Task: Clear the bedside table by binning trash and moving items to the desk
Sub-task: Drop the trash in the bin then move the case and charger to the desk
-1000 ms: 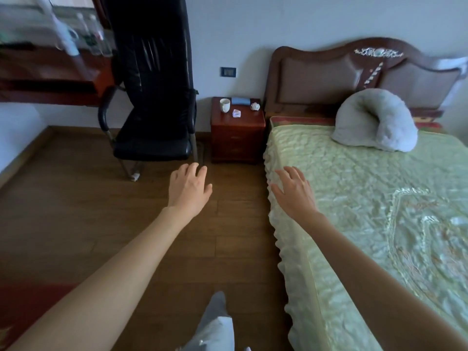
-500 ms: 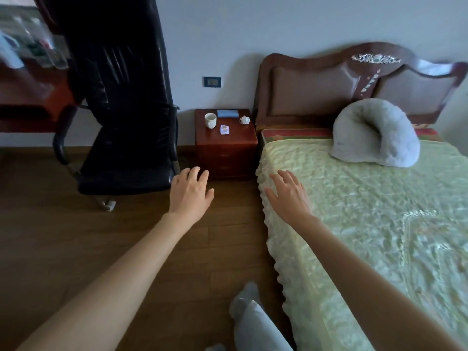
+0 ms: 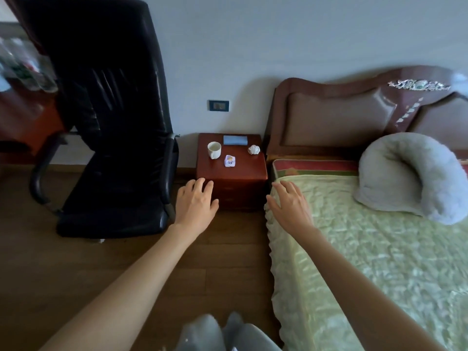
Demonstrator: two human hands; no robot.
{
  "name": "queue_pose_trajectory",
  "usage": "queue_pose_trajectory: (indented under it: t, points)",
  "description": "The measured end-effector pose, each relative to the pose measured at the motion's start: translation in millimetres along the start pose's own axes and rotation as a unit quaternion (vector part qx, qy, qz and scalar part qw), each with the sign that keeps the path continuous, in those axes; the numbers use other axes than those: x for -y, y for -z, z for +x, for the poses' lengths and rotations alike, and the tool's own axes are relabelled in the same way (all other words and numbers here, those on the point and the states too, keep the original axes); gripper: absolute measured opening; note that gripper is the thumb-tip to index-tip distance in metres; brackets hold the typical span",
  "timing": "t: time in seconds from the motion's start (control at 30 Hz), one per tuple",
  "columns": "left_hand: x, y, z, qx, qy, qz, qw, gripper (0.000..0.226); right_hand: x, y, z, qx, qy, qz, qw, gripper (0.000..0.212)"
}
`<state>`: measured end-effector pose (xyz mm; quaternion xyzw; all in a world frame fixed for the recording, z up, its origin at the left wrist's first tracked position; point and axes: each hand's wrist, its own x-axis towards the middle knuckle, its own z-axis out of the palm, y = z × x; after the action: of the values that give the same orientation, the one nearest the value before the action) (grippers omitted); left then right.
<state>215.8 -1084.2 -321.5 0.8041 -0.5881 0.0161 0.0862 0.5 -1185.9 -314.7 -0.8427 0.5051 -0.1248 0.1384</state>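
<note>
Two empty hands, left hand and right hand, reach palm-down with fingers loosely spread, just before the bedside worktop, whose small packet has unreadable print.

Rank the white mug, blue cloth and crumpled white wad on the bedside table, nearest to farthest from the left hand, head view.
From the left hand, which hovers open at the table's front left corner:
1. White mug, left side of the bedside table.
2. Blue cloth, back edge, middle.
3. Crumpled white wad, right side.
The last two are close; the ranking there is tentative.
</note>
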Motion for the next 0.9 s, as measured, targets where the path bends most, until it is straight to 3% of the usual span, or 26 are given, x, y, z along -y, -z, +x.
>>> queue_pose_trajectory:
  t: [0.9]
  points:
    - [69.1,-114.9,338.3,0.113,0.026,-0.018,0.993,0.052,-26.6,-85.6,370.7,0.032,-0.026,0.005,0.999,0.041]
